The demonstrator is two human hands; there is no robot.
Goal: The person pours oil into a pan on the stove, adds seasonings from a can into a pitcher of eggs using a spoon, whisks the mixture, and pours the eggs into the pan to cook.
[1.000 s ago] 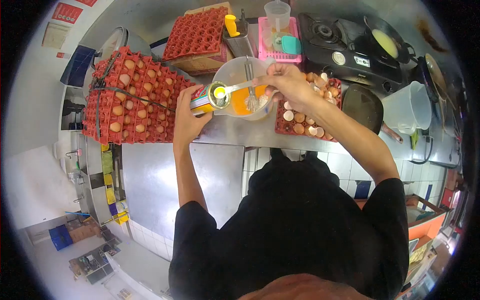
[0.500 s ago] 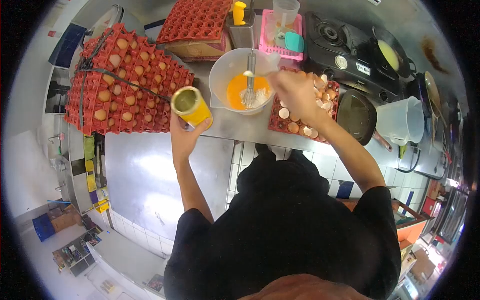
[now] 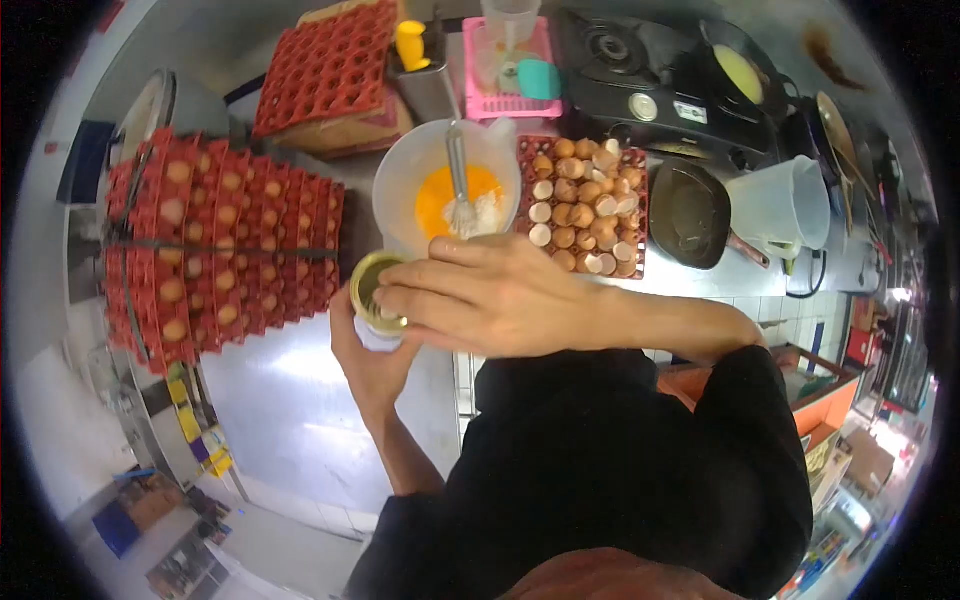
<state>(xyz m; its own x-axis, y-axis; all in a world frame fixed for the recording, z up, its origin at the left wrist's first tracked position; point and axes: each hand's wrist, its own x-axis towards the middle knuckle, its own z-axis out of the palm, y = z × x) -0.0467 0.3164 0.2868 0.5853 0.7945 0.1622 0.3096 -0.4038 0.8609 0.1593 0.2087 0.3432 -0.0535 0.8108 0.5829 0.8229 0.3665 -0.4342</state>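
My left hand (image 3: 372,372) is wrapped round an open tin can (image 3: 371,283) with a gold-coloured rim, held in front of the mixing bowl. Over the can's mouth lies my right hand (image 3: 495,297), its fingers bent at the opening; anything they grip inside is hidden. The translucent plastic bowl (image 3: 392,198) stands just beyond. Orange-yellow egg (image 3: 437,197) fills its bottom, with a heap of white powder (image 3: 487,212) on one side. A metal whisk (image 3: 458,180) leans in the bowl, its wires in the powder.
Right of the bowl is a red tray of cracked eggshells (image 3: 585,207), then a square pan (image 3: 690,215) and a clear jug (image 3: 790,205). Strapped egg trays (image 3: 225,245) rise on the left. Behind are a pink basket (image 3: 510,108) and a gas stove (image 3: 640,70).
My right hand has come from above the bowl's right side down and left to the can's mouth. The can has moved slightly lower and tilted. The view has shifted.
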